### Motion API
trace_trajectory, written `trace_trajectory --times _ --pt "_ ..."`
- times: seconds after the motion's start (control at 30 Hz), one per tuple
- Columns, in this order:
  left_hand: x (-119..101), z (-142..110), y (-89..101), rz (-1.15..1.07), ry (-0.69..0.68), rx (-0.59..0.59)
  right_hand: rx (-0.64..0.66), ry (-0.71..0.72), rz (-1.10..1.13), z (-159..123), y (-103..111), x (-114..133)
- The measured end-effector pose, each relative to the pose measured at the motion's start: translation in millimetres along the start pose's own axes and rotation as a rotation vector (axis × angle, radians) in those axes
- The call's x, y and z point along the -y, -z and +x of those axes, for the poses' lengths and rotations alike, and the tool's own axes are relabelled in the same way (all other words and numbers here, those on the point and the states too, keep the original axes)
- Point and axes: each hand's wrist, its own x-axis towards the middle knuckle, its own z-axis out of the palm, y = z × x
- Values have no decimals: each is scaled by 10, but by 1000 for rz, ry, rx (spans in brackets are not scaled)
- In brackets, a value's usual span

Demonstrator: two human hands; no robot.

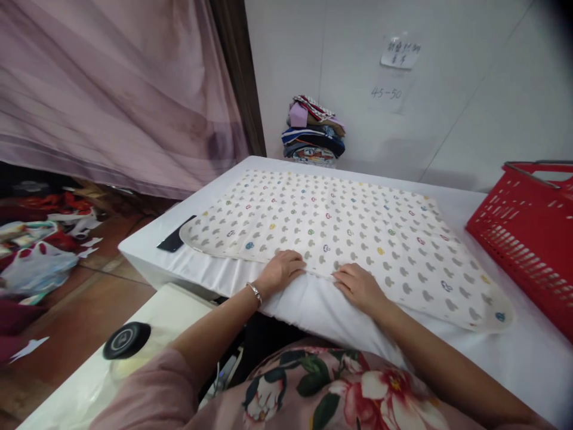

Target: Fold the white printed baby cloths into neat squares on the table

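Observation:
A cream cloth (308, 221) with rounded corners and a print of small grey and coloured mushrooms lies spread flat over the white-covered table (286, 298). Its near edge runs just in front of me. My left hand (283, 272), with a silver bracelet at the wrist, has its fingers curled together on that edge, left of the middle. A short way to the right, my right hand (358, 288) pinches the same edge, fingers bent. The thumbs are mostly hidden. Beneath the cloth's left corner, a black phone (172, 240) is partly covered.
At right stands a red plastic basket (528, 227). A stack of folded clothes (313, 131) rises behind the table's far edge, against the wall. Left of me, a dark round lid (127, 340) sits on a pale surface. A pink curtain (116, 89) hangs at left.

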Motion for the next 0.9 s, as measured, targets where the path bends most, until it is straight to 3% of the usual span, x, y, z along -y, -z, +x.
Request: trace_trajectory --times 0.3,0.47,0.9 --pt "-51 -65 -20 130 -1 51 -86 87 -23 -45 -173 -31" --pt "-41 -195 78 112 -20 36 -78 98 -14 -75 -220 -51" --pt "319 -591 338 221 466 -47 -149 197 5 -151 -406 -190"
